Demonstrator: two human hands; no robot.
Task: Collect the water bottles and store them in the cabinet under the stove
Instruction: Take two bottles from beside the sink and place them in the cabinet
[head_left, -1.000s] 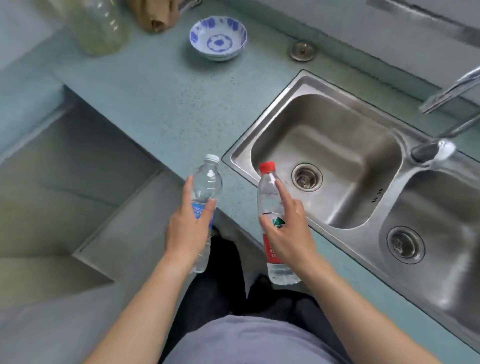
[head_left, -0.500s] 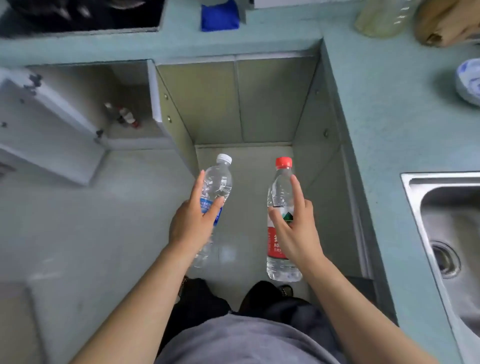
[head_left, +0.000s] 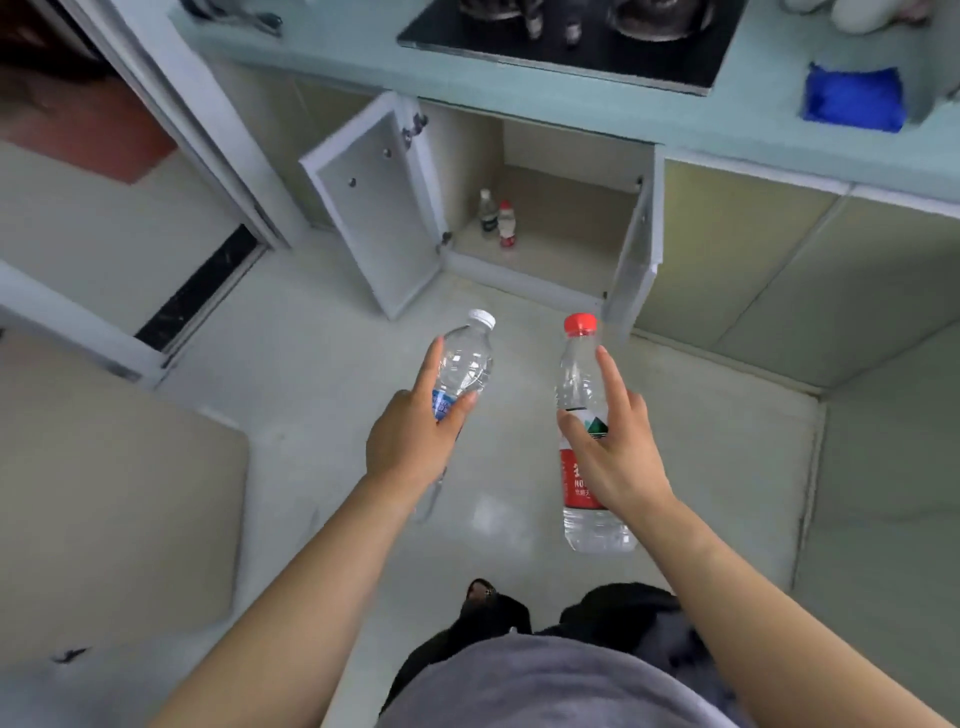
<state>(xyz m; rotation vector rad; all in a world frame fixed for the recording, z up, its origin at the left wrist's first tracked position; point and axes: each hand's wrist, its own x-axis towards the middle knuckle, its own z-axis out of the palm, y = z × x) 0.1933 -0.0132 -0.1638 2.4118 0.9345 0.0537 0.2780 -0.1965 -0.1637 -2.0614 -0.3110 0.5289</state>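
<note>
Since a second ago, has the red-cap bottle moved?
Yes. The red-cap bottle, held in the right hand, has left the sink edge and now hangs over the floor facing the open cabinet under the stove.

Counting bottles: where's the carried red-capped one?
Right of centre in the head view: the right hand holds the red-capped bottle, beside the white-capped bottle.

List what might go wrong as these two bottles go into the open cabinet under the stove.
1. Two small bottles stand near the left front of the cabinet; setting new ones beside them may topple them.
2. The right door juts out over the floor, so the red-capped bottle in the right hand could clip it.
3. The left hand holds the white-capped bottle tilted, with one finger straight; it might slip.
</note>
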